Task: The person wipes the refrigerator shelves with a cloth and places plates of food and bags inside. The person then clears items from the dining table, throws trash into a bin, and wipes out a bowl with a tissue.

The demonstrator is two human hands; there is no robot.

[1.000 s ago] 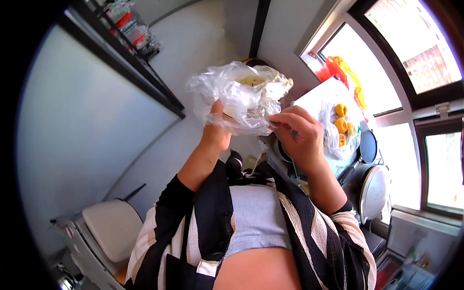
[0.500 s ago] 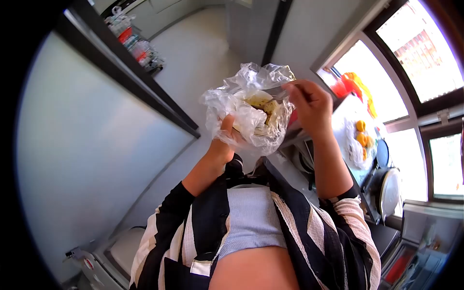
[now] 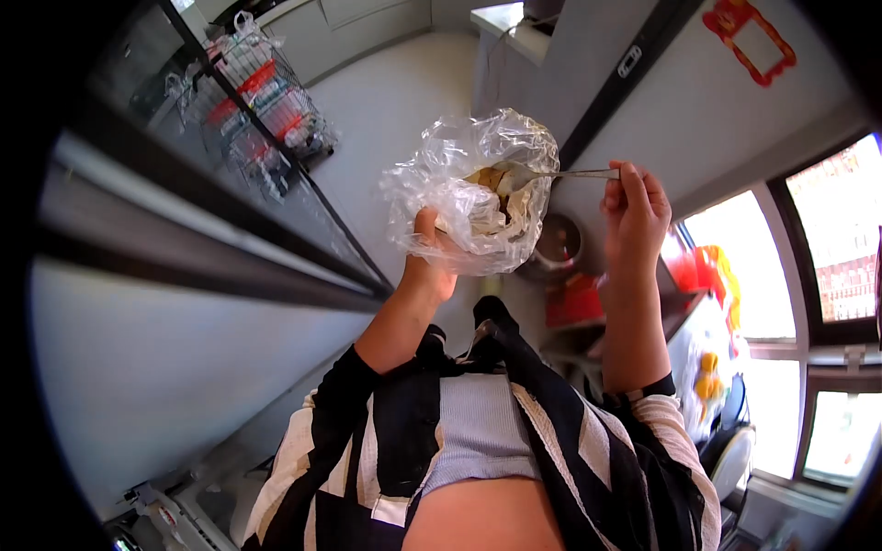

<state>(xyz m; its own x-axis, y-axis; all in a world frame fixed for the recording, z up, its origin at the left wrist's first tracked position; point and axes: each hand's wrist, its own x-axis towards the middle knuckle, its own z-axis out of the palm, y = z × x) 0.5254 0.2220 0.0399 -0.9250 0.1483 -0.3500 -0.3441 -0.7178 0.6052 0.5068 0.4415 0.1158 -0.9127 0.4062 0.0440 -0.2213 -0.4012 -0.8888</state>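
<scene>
My left hand (image 3: 434,253) supports a clear, crumpled plastic bag (image 3: 413,197) from below, the thumb lying over its near side. The bag's mouth gapes upward, and yellowish-brown food (image 3: 491,179) shows inside among pale folds. In my right hand (image 3: 637,202), thumb and fingers pinch the end of a metal spoon (image 3: 583,174). The spoon lies nearly level, its head reaching in over the food at the bag's right side. Plastic and food partly hide the head.
A wire cart (image 3: 266,110) with bagged goods stands beyond the dark-framed glass door (image 3: 230,101) at left. A red box (image 3: 571,303) and a round pot (image 3: 558,241) are low ahead. Orange fruit (image 3: 708,376) lies by the window at right.
My right hand has moved right, away from the bag, and the spoon's handle now shows plainly. The view has shifted toward the doorway, bringing more of the cart into sight.
</scene>
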